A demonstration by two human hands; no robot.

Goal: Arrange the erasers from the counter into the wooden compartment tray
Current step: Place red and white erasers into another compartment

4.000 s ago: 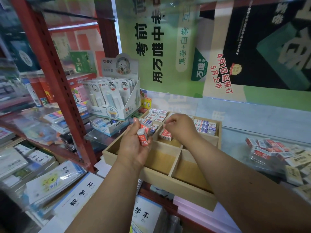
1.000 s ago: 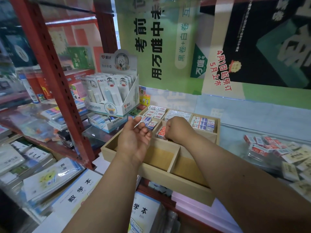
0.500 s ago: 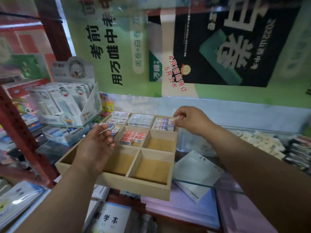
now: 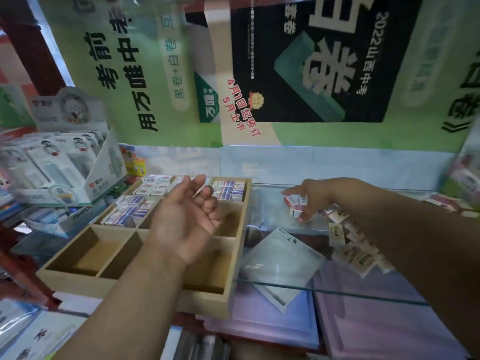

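The wooden compartment tray [image 4: 78,278] sits on the counter's left part; its back and left-middle compartments hold rows of wrapped erasers [image 4: 131,207], while the near ones show bare wood. My left hand [image 4: 191,216] hovers palm-up over the tray's middle, fingers loosely curled, holding nothing. My right hand [image 4: 310,197] reaches over the glass counter to the right of the tray and its fingers curl round a few red-and-white erasers [image 4: 294,203]. A loose pile of erasers [image 4: 348,242] lies on the glass under my right forearm.
A white display box of correction tapes [image 4: 65,172] stands to the left of the tray. Behind it is a red metal shelf post [image 4: 33,42]. Under the glass counter [image 4: 337,289] lie a white notebook [image 4: 280,263] and purple paper packs. Posters cover the back wall.
The view has swung right. My right hand left the tray's back edge, moved right to the loose erasers and closed on a few. My left hand turned palm-up over the tray.
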